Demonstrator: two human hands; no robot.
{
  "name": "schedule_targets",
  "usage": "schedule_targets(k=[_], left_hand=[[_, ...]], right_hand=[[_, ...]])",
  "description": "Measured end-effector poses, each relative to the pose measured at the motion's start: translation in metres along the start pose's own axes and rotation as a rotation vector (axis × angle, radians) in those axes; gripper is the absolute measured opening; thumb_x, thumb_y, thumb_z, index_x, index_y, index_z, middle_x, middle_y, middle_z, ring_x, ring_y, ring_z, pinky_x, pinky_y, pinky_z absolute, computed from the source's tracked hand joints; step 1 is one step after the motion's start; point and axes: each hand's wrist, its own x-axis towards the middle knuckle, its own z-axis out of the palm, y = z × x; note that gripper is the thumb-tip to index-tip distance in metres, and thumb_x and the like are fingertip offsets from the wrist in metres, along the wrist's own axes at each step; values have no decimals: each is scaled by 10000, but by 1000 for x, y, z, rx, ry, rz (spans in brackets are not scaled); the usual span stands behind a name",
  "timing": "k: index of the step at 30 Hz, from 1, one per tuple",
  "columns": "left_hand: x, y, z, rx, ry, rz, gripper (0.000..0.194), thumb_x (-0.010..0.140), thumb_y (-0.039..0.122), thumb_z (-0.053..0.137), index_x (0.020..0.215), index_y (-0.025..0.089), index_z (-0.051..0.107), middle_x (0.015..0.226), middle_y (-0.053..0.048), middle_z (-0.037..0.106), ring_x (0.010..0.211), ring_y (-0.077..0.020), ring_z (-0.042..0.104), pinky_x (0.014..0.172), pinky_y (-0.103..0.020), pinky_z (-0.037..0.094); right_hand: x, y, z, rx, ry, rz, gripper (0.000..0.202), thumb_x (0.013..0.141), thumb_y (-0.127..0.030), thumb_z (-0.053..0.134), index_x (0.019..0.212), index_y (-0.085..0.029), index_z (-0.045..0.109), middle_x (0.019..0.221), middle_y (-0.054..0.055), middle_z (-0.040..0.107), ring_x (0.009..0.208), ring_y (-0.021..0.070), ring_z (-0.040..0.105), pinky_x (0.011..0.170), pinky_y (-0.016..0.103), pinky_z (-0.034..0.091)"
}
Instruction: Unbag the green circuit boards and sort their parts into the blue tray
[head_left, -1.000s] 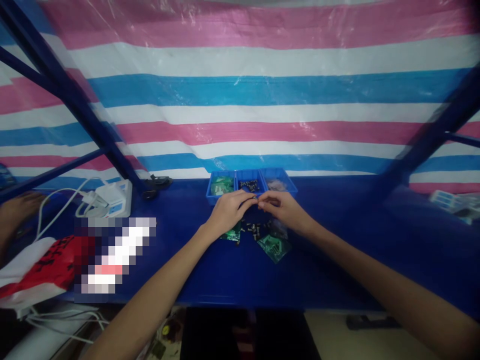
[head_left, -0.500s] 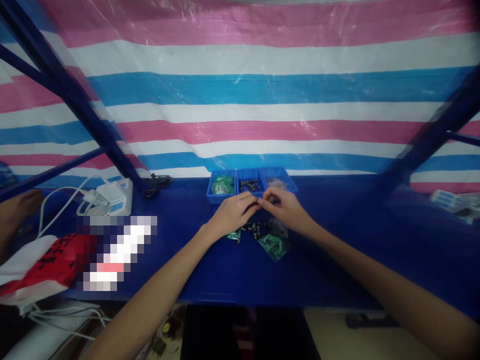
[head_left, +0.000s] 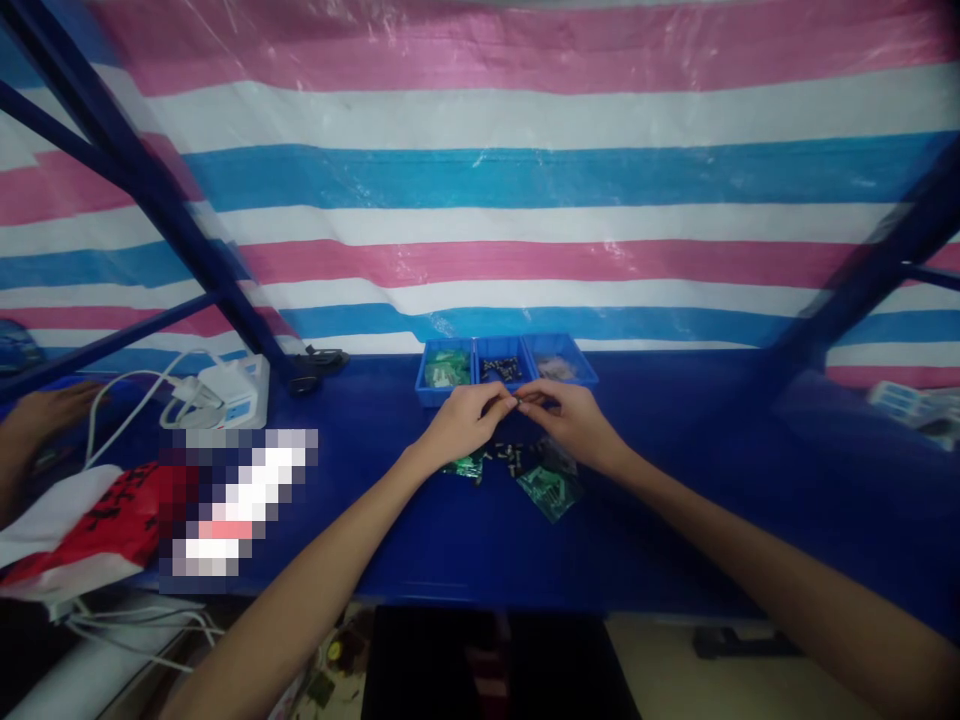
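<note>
My left hand (head_left: 465, 418) and my right hand (head_left: 568, 415) meet fingertip to fingertip over the blue table (head_left: 660, 560). Between their pinched fingers is a small dark part (head_left: 517, 402), too small to identify. Just below lie several loose black-and-silver pieces that look like small screws (head_left: 514, 456). A green-tinted plastic bag (head_left: 551, 492) of small parts is beneath my right hand, with a clear bag (head_left: 556, 457) behind it. Another green bag (head_left: 466, 465) lies partly under my left hand.
Behind my hands stand three joined blue bins, holding green bags (head_left: 448, 368), small dark screw-like parts (head_left: 501, 370) and clear bags (head_left: 556, 368). A power strip (head_left: 255, 395) with white cables and a red-and-white bag (head_left: 127, 515) lie left. Another person's hand (head_left: 56, 408) is at far left.
My fingers have shifted slightly around the small dark part, and my right fingers look straighter. At far left, the other person's hand has moved a little to the right.
</note>
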Motion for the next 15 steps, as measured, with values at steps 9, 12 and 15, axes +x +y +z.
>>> schedule_targets(k=[9, 12, 15], left_hand=[[-3, 4, 1, 18, 63, 49, 176, 1031, 269, 438, 1076, 203, 595, 802, 9, 690, 683, -148, 630, 617, -259, 416], [-3, -2, 2, 26, 81, 81, 183, 1018, 256, 460, 1102, 198, 611, 937, -28, 717, 827, -181, 678, 712, -297, 499], [-3, -9, 1, 50, 120, 87, 250, 998, 245, 489, 1219, 197, 595, 1119, -73, 703, 986, -215, 677, 839, -359, 543]], right_hand=[[-3, -1, 4, -248, 57, -103, 97, 932, -266, 598, 911, -212, 676, 833, 38, 734, 748, 197, 679, 699, 315, 494], [-3, 0, 4, -384, 68, -167, 148, 969, -282, 545, 957, -203, 670, 884, 62, 724, 815, 215, 670, 740, 335, 485], [7, 3, 4, -513, 78, -231, 208, 991, -269, 485, 1017, -182, 672, 950, 100, 723, 896, 243, 656, 791, 363, 482]])
